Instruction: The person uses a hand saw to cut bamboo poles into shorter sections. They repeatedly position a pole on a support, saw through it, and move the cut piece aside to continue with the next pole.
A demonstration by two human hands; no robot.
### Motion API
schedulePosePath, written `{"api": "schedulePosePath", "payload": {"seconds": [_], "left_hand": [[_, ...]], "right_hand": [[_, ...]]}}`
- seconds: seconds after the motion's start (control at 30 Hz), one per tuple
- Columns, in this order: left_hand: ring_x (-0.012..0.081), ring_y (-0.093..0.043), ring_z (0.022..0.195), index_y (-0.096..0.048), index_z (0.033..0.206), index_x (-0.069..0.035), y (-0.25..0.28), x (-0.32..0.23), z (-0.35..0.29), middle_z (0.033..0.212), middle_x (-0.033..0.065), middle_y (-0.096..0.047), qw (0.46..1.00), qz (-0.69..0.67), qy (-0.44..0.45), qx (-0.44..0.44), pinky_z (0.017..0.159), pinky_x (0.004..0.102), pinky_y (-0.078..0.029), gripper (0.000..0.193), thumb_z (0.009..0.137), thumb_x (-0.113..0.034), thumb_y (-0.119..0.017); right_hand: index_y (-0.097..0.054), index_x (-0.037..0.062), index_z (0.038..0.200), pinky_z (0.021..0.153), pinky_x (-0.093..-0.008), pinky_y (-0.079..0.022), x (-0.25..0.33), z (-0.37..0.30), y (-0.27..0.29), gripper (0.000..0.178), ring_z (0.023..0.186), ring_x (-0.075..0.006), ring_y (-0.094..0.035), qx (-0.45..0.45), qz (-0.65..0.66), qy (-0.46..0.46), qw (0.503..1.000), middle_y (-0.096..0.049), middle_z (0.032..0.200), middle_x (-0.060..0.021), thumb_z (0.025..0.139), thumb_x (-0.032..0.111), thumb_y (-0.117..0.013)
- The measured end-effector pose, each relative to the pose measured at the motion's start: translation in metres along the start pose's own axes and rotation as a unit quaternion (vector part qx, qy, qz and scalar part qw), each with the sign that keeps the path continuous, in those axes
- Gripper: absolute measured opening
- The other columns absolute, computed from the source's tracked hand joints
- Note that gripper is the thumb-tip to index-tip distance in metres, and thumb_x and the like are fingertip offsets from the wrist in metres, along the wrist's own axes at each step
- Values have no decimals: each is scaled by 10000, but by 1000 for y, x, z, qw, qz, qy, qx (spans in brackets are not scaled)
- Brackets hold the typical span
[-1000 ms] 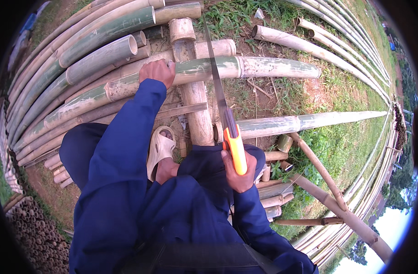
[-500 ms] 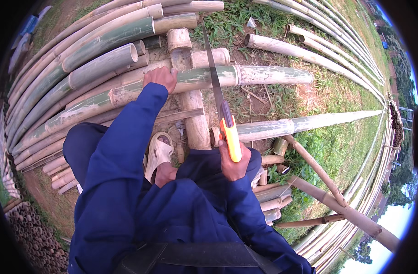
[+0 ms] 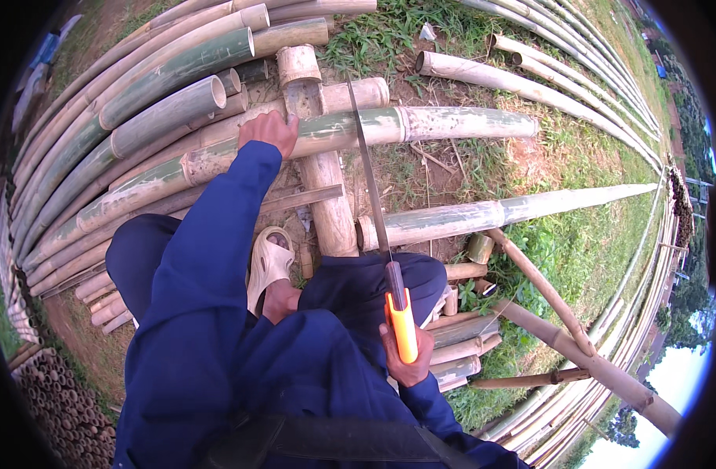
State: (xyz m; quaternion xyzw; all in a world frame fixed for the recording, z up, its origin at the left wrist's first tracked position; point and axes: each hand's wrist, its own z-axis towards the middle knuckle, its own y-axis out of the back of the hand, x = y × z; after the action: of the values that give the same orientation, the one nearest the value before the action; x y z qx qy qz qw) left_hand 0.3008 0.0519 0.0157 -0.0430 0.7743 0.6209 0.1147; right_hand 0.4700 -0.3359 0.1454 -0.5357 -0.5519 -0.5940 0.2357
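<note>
My left hand is wrapped over a thick green-and-tan bamboo pole and presses it down. Right of that hand, the blade of a handsaw lies across the pole, its tip a little past the far side. My right hand grips the saw's orange-and-yellow handle, low and close to my knee. Under the pole, near my left hand, runs a bamboo support with a notched upper part. The pole's right end reaches out over bare soil and grass. Whether the blade has cut into the pole is too small to tell.
A bamboo pole lies to the right of my knee. Stacked poles fill the left side, and more poles lie at the far right. Short cut pieces and a slanted bamboo frame stand beside me. My sandalled foot is near the support.
My right hand has drawn the saw back toward me, so less blade extends beyond the pole. My left hand keeps its hold on the pole. The view has shifted slightly.
</note>
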Motion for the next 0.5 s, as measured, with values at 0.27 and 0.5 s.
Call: {"api": "schedulePosePath", "payload": {"seconds": [0.27,0.5], "left_hand": [[441,-732,944,-771,956,4,-3,2,-4,959,270,-749,1000,-7,-13,-23,917,518,-555,569,1017,-473,-467],[445,-734,910,-774,945,-6,-11,6,-2,916,262,-749,999,-12,-6,-33,905,517,-559,551,1010,-465,-477]], "right_hand": [[-640,-30,799,527,-323,-403,7,154,-55,231,565,-82,-455,-26,57,40,997,-539,595,-39,959,98,-746],[-731,-43,1189,656,-288,-522,-8,-9,5,275,656,-109,-631,-8,11,-9,1000,-692,737,-94,924,33,-745]]}}
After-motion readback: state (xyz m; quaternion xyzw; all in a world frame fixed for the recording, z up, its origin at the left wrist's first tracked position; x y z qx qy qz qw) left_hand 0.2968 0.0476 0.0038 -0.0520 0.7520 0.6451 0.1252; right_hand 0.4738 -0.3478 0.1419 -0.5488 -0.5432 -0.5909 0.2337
